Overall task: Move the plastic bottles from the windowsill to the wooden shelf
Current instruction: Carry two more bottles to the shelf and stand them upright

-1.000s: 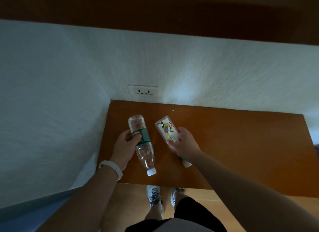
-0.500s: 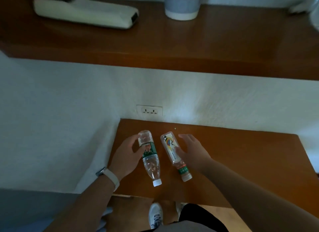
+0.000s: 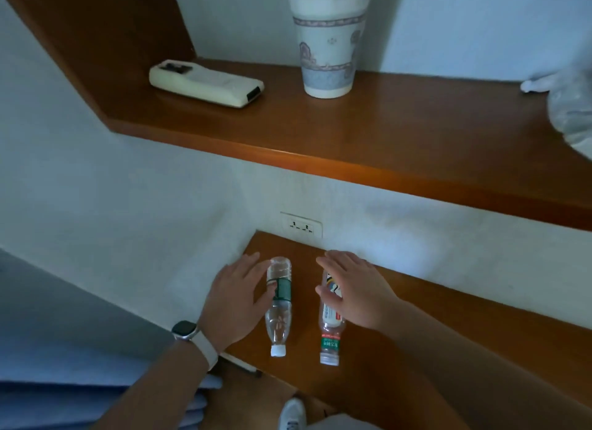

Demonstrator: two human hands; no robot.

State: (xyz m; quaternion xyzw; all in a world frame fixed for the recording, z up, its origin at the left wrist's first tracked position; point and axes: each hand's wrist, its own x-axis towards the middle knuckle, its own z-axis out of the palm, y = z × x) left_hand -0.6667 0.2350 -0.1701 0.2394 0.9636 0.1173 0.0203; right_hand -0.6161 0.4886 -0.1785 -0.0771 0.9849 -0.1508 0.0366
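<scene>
Bottles first: two clear plastic ones lie on their sides on the lower wooden shelf (image 3: 448, 327), smooth glossy orange-brown wood, caps pointing toward you. Your left-side bottle (image 3: 279, 304) is ribbed, with a green label band and a white cap; it looks to hold clear liquid, though how much you cannot tell. The right-side bottle (image 3: 330, 330) has a colourful printed label and a green neck band.

Your left hand (image 3: 235, 301) is spread flat, fingers extended, its fingertips touching the ribbed bottle's left flank without closing round it. Your right hand (image 3: 352, 288) is likewise loose and flat, palm over the printed bottle's upper half, thumb against its label.

On the upper shelf (image 3: 384, 135) stand a patterned paper cup (image 3: 326, 45) and a cream remote (image 3: 205, 83).
</scene>
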